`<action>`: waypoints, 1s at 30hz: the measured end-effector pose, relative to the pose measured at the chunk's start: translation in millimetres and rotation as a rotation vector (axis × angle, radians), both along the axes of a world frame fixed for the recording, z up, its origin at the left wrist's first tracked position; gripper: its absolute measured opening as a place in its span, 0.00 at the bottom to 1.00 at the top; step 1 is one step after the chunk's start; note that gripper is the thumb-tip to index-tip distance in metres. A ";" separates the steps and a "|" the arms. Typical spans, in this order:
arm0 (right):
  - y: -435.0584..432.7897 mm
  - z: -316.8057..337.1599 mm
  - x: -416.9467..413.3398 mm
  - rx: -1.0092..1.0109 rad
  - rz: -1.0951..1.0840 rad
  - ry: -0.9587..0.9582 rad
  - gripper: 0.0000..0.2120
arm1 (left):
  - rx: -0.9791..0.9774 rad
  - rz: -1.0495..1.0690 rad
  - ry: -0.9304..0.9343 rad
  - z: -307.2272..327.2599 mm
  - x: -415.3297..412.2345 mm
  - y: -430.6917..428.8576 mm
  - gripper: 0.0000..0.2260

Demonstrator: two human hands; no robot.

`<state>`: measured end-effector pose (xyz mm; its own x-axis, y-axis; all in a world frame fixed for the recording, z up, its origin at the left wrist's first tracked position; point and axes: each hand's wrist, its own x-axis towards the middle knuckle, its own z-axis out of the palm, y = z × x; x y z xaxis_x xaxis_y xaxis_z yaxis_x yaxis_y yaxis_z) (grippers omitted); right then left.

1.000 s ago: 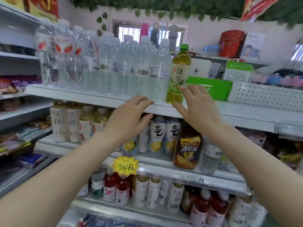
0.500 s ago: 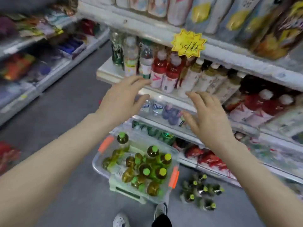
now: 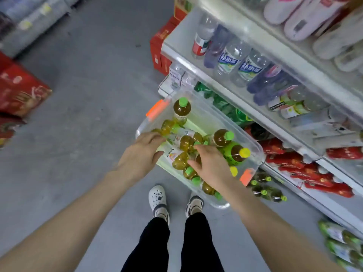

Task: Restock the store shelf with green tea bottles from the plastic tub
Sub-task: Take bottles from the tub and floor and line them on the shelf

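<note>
Position: person stands over the plastic tub (image 3: 257,154), which sits on the floor at 12 o'clock from the shoes (image 3: 159,199), pushed against the foot of the store shelf (image 3: 176,46).
Tub contents: many green tea bottles (image 3: 186,143), most lying in a heap, caps pointing various ways. One upright bottle (image 3: 181,109) stands at the tub's 11 o'clock corner. A yellow-capped bottle (image 3: 238,154) lies toward 3 o'clock.
Left hand: left hand (image 3: 140,154) reaches in at the tub's 9 o'clock edge, fingers extended and a little spread, thumb apart. It grips nothing. Contact with the nearest bottle cannot be told.
Right hand: right hand (image 3: 211,165) hovers over the heap at about 6 o'clock of the tub, fingers straight and pointing forward. Nothing is held.
Shelf in view: lower tiers at 1 to 3 o'clock carry water bottles (image 3: 229,61) and red packs. No green tea row shows here.
Floor: a shrink-wrapped pack (image 3: 264,188) of similar bottles lies at 4 o'clock of the tub. Red cartons (image 3: 21,91) sit at 9 o'clock of the frame.
Progress: judged well short of done. The tub is still heavily stocked, and the count already shelved cannot be told from this view.
Step in hand: likely picking the next bottles, one per hand.
Left to do: grasp, lift, place on shelf, repeat until the tub empties.
</note>
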<state>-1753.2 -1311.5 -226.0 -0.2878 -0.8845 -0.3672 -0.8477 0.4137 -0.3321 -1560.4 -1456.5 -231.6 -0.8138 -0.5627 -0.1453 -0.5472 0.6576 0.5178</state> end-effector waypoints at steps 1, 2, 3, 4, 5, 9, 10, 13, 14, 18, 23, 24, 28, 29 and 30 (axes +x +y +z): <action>-6.8 -13.9 6.3 0.075 0.014 -0.012 0.28 | 0.021 0.017 -0.038 -10.9 6.1 3.1 0.19; -12.8 -27.0 13.0 0.131 0.030 -0.002 0.29 | 0.037 0.030 -0.071 -20.3 11.2 5.9 0.19; -17.9 -38.6 19.7 0.184 0.048 0.026 0.30 | 0.049 0.035 -0.098 -28.2 15.3 7.9 0.19; -21.9 -48.9 25.8 0.227 0.065 0.063 0.31 | 0.055 0.035 -0.116 -35.1 18.9 8.8 0.19; -25.1 -57.3 30.7 0.255 0.071 0.100 0.31 | 0.050 0.032 -0.127 -40.6 21.7 8.7 0.19; -34.0 -71.7 36.3 0.312 -0.006 0.068 0.33 | 0.001 0.008 -0.113 -54.4 29.2 6.9 0.19; -35.3 -70.8 35.4 0.312 -0.044 0.012 0.34 | 0.000 0.015 -0.106 -54.4 29.4 6.7 0.19; -39.2 -53.1 25.8 0.265 -0.177 -0.174 0.33 | -0.012 0.030 -0.077 -49.0 27.2 4.9 0.19; -41.7 -41.0 20.2 0.236 -0.207 -0.225 0.32 | -0.013 0.036 -0.074 -45.5 24.6 3.7 0.20; -50.7 17.0 -11.4 0.197 -0.118 -0.232 0.31 | 0.021 0.033 -0.050 -28.2 7.8 -4.4 0.31; -61.1 77.2 -41.9 0.106 -0.294 -0.663 0.29 | 0.112 -0.055 -0.012 -9.1 -24.2 -8.2 0.41; -63.8 84.0 -45.3 0.105 -0.325 -0.786 0.29 | 0.115 -0.030 0.028 -3.6 -29.8 -8.8 0.39; -72.6 80.0 -62.9 0.005 -0.548 -1.145 0.20 | 0.031 0.180 0.011 21.0 -33.7 -14.3 0.28; -73.9 70.2 -66.3 -0.013 -0.647 -1.185 0.20 | 0.056 0.268 -0.040 24.2 -30.3 -15.3 0.28; -74.1 53.9 -68.9 -0.011 -0.702 -1.121 0.22 | 0.095 0.362 -0.094 26.0 -26.0 -16.2 0.28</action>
